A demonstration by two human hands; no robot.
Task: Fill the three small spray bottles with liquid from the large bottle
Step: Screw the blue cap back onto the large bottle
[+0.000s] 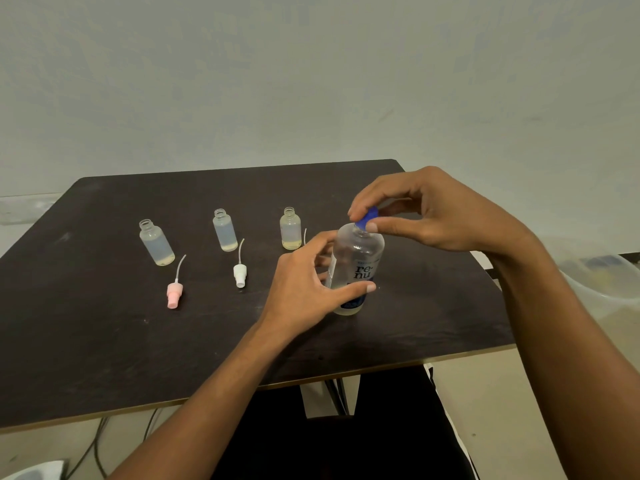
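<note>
The large clear bottle (358,263) with a blue label stands on the dark table (104,341). My left hand (304,285) grips its body from the left. My right hand (426,213) pinches its blue cap (367,218) at the top. Three small uncapped bottles stand in a row behind: left (156,242), middle (225,231), right (290,229), each with a little yellowish liquid at the bottom. A pink spray head (174,294) and a white spray head (240,273) lie in front of them. A third tube (305,236) peeks out behind my left hand.
The table's front edge runs across below my forearms, with cables (97,452) hanging under it at the left. A pale wall stands behind the table. A clear plastic bag (595,271) lies off the table's right side.
</note>
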